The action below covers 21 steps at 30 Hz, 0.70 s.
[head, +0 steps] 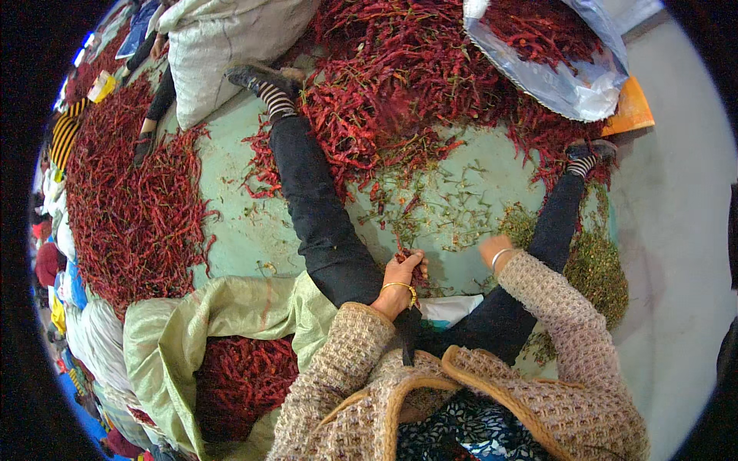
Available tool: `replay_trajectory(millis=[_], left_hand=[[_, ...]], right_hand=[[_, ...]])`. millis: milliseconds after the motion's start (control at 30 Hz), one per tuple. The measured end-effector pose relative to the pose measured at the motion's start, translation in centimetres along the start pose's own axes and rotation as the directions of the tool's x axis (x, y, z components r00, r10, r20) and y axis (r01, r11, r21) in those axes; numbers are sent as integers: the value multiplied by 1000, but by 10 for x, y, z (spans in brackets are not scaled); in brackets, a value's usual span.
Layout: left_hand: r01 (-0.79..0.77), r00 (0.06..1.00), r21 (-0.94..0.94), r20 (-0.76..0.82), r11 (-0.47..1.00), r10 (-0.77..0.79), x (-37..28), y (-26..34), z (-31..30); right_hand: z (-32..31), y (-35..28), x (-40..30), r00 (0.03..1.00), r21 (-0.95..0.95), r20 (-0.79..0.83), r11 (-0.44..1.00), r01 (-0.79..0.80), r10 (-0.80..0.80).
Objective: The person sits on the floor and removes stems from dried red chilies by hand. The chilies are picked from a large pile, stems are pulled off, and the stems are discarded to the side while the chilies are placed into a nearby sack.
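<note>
My left hand (402, 279), with a gold bracelet at the wrist, is closed around a few dried red chilli peppers (400, 245) between my spread legs. One chilli's end sticks out beyond the fingers. To the right, my right hand (494, 250), with a silver bangle, is raised over the floor and blurred. Its fingers are hidden from me, so I cannot see whether anything is in them. Green chilli stems (455, 201) lie scattered on the floor in front of both hands. A large heap of red chillies (403, 80) spreads beyond them.
An open green woven sack (248, 305) on my left contains red chillies. A pile of stems and bits (597, 276) lies outside my right leg. Farther off are a full white sack (230, 52), a clear plastic bag (542, 92) of chillies, another chilli heap (132, 213) and other people.
</note>
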<state>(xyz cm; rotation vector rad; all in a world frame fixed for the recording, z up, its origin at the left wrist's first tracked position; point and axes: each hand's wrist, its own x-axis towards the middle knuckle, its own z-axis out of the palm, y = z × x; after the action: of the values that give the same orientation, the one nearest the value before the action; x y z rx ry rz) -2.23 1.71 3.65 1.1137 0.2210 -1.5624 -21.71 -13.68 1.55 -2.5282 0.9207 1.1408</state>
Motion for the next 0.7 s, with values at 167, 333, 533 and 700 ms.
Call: replay_trajectory(millis=[167, 333, 533, 700], left_hand=[[-19, 999, 72, -26, 997, 21, -5, 5, -3], [40, 996, 86, -78, 996, -33, -6, 13, 5], [-41, 998, 119, -36, 992, 45, -5, 9, 11], [-58, 997, 198, -41, 978, 68, -3, 7, 7]], right_hand=[[-100, -61, 57, 731, 195, -677, 934, 298, -92], [-93, -69, 71, 838, 261, -546, 951, 166, 3], [-51, -76, -4, 854, 512, -519, 791, 334, -25], [-51, -84, -40, 919, 857, -388, 338, 389, -73]])
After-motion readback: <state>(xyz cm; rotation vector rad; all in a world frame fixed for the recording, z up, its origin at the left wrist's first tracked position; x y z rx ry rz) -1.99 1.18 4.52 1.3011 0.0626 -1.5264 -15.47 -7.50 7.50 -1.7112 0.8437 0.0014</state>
